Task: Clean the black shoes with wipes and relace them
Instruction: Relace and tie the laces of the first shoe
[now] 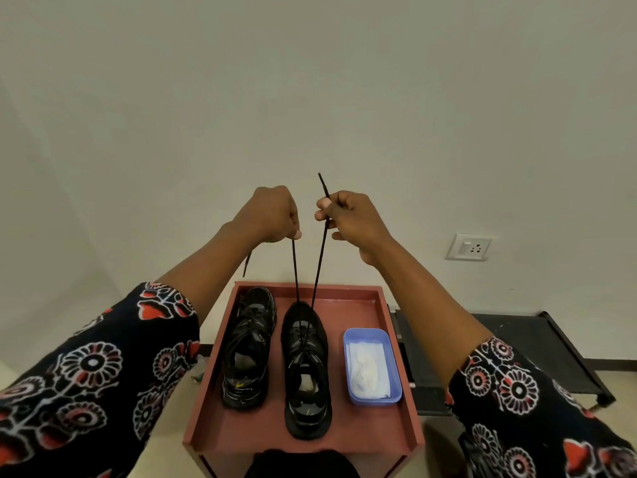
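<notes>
A white wall socket with a switch (469,247) sits on the pale wall (310,81) at the right of the frame. Below it, lower right, a low black metal rack (537,343) stands against the wall on the floor.

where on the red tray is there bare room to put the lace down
Bare tray floor lies along the near edge, left of the right shoe heel. The strip behind the blue box is free too. Between the shoes it is crowded.
</notes>
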